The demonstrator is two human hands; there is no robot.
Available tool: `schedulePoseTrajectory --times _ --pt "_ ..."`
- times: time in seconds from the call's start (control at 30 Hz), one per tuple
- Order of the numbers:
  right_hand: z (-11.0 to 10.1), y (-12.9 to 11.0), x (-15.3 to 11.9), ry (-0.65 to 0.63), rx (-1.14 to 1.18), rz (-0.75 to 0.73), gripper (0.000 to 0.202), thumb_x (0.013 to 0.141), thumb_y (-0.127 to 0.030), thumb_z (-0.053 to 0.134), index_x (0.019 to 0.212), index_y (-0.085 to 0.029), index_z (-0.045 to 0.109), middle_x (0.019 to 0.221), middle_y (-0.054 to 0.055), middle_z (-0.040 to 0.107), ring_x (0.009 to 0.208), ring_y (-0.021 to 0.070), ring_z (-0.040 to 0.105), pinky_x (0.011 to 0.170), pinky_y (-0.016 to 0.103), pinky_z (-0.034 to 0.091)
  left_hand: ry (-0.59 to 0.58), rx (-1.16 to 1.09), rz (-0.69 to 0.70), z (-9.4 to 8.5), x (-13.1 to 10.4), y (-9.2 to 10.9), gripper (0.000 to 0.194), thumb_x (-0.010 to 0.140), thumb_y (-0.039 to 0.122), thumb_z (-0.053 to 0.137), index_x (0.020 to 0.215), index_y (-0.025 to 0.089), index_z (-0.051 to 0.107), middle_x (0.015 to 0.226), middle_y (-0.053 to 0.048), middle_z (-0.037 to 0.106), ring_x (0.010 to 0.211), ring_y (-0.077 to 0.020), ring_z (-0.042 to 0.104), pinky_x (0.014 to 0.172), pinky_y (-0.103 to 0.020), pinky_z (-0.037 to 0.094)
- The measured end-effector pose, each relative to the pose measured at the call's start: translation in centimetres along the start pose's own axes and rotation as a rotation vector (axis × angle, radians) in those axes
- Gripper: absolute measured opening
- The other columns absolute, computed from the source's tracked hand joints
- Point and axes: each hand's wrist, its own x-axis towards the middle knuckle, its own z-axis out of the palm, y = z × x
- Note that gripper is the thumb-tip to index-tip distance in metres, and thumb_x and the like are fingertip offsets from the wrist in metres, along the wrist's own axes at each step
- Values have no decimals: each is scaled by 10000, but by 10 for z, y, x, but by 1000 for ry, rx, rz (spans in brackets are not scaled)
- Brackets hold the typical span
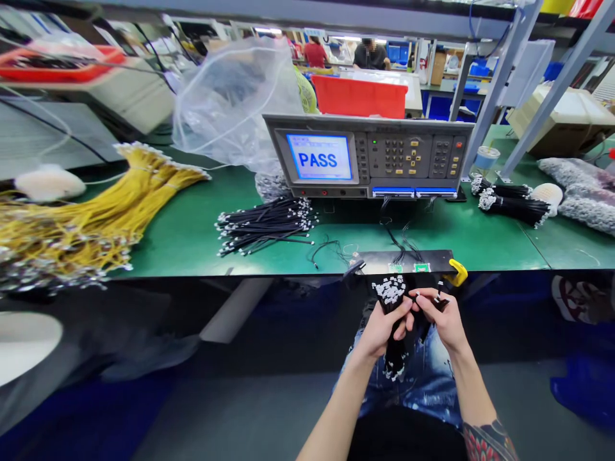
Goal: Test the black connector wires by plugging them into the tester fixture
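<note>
My left hand is wrapped round a bundle of black cables with white connectors at both ends, hanging over my lap. My right hand is closed beside it, with a few short black cables between its fingers. Both sets of fingertips nearly meet at a small white connector. Just beyond my hands, at the table edge, lies a black test fixture with green circuit boards, wired to a tester whose screen reads PASS.
On the green table lie a pile of black cables and, far left, yellow cable bundles. More black cable bundles lie at the right. A yellow clamp juts from the fixture's right end. Clear plastic bags and a red bin stand behind.
</note>
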Motion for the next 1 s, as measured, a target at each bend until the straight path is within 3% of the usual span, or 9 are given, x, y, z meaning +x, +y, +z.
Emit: schedulePoseTrajectory --times 0.07,0.13,0.27,0.37,0.5,0.6,0.8,1.0 --pt "1 -1 0 -61 12 16 269 823 -451 804 937 -211 848 614 4 631 570 137 540 499 253 391 -14 2 -10 -1 -1 -1 463 707 553 853 765 140 650 471 27 604 319 -32 349 374 -198 253" --pt "3 -1 1 -30 29 -3 254 788 -454 834 856 -210 847 635 5 613 559 126 524 460 242 343 -27 22 -19 -2 -1 -3 466 723 562 840 774 136 657 486 5 630 324 -54 411 382 -207 284" --pt "9 4 6 267 144 -76 300 700 -466 897 695 -190 780 740 4 632 450 48 375 392 236 220 -34 61 -38 -6 -1 -5 497 731 596 823 809 124 691 538 -33 678 392 -108 546 464 -238 422" --pt "7 4 10 490 221 -108 368 686 -507 895 732 -174 745 746 20 678 419 23 267 380 241 173 38 103 -2 -11 0 -4 494 722 588 835 830 120 719 515 -18 650 457 -135 593 530 -258 469" --pt "2 -2 13 604 218 -153 373 740 -512 856 817 -177 710 770 61 754 409 30 256 386 247 194 134 110 41 -14 -1 0 472 714 571 843 842 129 735 483 39 578 373 -57 403 445 -220 347" --pt "2 -2 15 607 187 -164 363 761 -506 843 820 -179 698 725 52 751 398 38 271 384 245 200 150 78 81 -15 -3 3 449 710 545 852 835 126 746 516 31 597 366 -15 272 403 -201 228" --pt "1 5 21 450 200 -86 382 734 -521 853 816 -157 770 592 -4 641 387 38 294 376 230 161 184 -50 185 -28 -7 5 395 671 459 886 836 127 750 670 -35 722 353 19 238 396 -195 186" --pt "4 10 29 308 232 15 426 727 -552 838 857 -153 764 692 67 756 370 25 214 364 230 152 187 -66 231 -34 -9 3 360 679 438 893 807 143 733 645 2 676 351 14 275 395 -191 188"
